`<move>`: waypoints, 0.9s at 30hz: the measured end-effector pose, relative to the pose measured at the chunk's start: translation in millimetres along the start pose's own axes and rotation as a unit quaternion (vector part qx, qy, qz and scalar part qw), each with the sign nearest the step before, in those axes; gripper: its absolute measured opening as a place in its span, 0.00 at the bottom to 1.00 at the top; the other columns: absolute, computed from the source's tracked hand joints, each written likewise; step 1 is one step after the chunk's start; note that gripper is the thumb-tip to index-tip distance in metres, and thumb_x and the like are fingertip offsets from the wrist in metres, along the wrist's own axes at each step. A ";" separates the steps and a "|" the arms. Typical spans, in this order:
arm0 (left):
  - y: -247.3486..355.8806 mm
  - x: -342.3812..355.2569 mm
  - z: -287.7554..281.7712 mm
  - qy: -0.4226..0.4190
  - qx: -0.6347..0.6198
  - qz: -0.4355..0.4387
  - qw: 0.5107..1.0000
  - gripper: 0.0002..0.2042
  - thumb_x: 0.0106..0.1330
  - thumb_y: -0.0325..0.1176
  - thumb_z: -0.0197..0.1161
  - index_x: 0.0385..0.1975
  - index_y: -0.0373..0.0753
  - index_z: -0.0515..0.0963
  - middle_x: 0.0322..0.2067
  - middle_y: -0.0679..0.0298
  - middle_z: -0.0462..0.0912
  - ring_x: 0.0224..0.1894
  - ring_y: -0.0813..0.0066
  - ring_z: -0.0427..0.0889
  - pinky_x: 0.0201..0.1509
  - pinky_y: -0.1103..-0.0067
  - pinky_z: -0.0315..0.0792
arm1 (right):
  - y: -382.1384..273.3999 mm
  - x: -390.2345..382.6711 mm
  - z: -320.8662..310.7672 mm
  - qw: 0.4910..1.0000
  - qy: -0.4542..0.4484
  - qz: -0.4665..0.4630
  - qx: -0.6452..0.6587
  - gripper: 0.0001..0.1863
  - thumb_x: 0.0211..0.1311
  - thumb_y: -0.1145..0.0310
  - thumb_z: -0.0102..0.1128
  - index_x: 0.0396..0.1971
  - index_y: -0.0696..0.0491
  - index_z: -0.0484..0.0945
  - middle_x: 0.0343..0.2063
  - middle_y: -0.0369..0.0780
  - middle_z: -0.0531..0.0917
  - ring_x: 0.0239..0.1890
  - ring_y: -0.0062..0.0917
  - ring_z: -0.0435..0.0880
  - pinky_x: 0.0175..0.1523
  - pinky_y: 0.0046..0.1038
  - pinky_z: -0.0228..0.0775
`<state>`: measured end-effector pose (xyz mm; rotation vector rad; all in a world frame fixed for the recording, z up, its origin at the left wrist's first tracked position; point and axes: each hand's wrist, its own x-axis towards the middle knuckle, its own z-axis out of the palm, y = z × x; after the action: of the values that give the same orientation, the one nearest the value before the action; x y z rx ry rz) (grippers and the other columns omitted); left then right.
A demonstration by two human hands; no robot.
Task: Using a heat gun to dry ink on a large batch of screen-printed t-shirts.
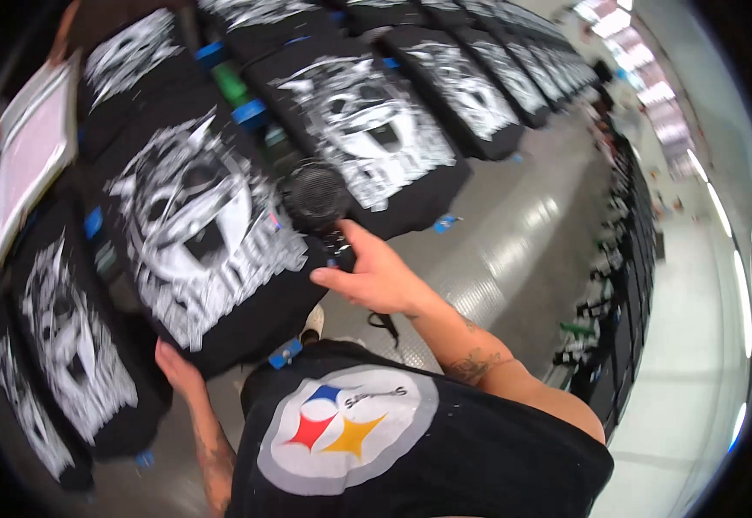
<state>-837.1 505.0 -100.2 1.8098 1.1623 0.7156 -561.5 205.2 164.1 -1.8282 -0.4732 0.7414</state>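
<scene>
A black T-shirt (pixel 266 301) with a white and grey face print lies stretched over a flat board in front of me. At its lower left edge is my left hand (pixel 181 369), closed on the shirt's edge, its fingertips hidden. My right hand (pixel 373 273) is closed around a black handheld device (pixel 316 195) with a round mesh grille, its thumb and forefinger showing. The device sits over the gap between this shirt and the one to its right (pixel 380 129). Blur hides the device's exact kind and its far end.
Rows of boards with matching printed shirts (pixel 471 86) stretch away to the far right; another shirt (pixel 78 354) lies at left. A framed screen (pixel 37 151) stands at upper left. Grey textured floor (pixel 514 220) runs between the rows. Further boards (pixel 626 285) line the right side.
</scene>
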 end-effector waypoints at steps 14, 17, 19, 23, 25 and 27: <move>32.9 -34.0 12.8 0.074 -0.078 -0.146 0.983 0.30 0.82 0.54 0.44 0.59 0.28 0.76 0.53 0.47 0.83 0.56 0.59 0.80 0.63 0.70 0.70 | -13.2 18.0 -25.7 0.994 0.005 0.055 0.090 0.22 0.71 0.66 0.65 0.59 0.57 0.72 0.18 0.31 0.74 0.15 0.14 0.70 0.22 0.20 0.65; 42.9 -34.9 14.7 0.076 -0.089 -0.155 0.981 0.29 0.82 0.53 0.45 0.54 0.28 0.78 0.46 0.49 0.85 0.50 0.62 0.81 0.59 0.70 0.72 | -17.0 15.2 -24.9 0.996 0.010 0.045 0.074 0.21 0.72 0.65 0.65 0.58 0.56 0.72 0.18 0.31 0.74 0.17 0.14 0.72 0.22 0.21 0.66; 36.9 -35.3 14.5 0.077 -0.073 -0.138 0.985 0.27 0.82 0.53 0.46 0.48 0.30 0.80 0.37 0.51 0.84 0.41 0.64 0.81 0.50 0.68 0.73 | -24.2 10.0 -4.1 0.991 -0.026 0.082 0.106 0.22 0.71 0.66 0.65 0.59 0.56 0.70 0.20 0.32 0.75 0.17 0.15 0.73 0.22 0.21 0.67; 46.7 -33.9 9.1 0.029 -0.071 -0.118 0.990 0.24 0.82 0.51 0.48 0.40 0.33 0.76 0.31 0.56 0.80 0.36 0.67 0.78 0.45 0.69 0.73 | -29.7 19.2 52.9 0.978 -0.096 0.106 0.153 0.24 0.69 0.69 0.67 0.60 0.57 0.68 0.25 0.33 0.77 0.18 0.15 0.75 0.21 0.21 0.68; 47.2 -31.4 4.0 0.008 -0.094 -0.117 0.989 0.23 0.82 0.51 0.48 0.40 0.34 0.77 0.31 0.56 0.80 0.36 0.68 0.78 0.45 0.70 0.73 | -40.3 31.2 79.0 0.976 -0.152 0.091 0.125 0.25 0.70 0.70 0.64 0.60 0.61 0.63 0.25 0.36 0.77 0.19 0.18 0.75 0.22 0.23 0.69; 44.4 -29.3 2.2 0.003 -0.098 -0.130 0.987 0.22 0.82 0.49 0.48 0.42 0.33 0.77 0.32 0.56 0.81 0.37 0.67 0.78 0.46 0.70 0.73 | -48.3 42.8 104.4 0.973 -0.178 0.085 0.118 0.28 0.70 0.68 0.66 0.64 0.60 0.68 0.22 0.32 0.76 0.17 0.14 0.73 0.21 0.21 0.67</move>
<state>-828.1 468.1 -62.9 1.4603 1.2573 0.6569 -600.5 321.3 171.6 -1.5297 -0.4392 1.2017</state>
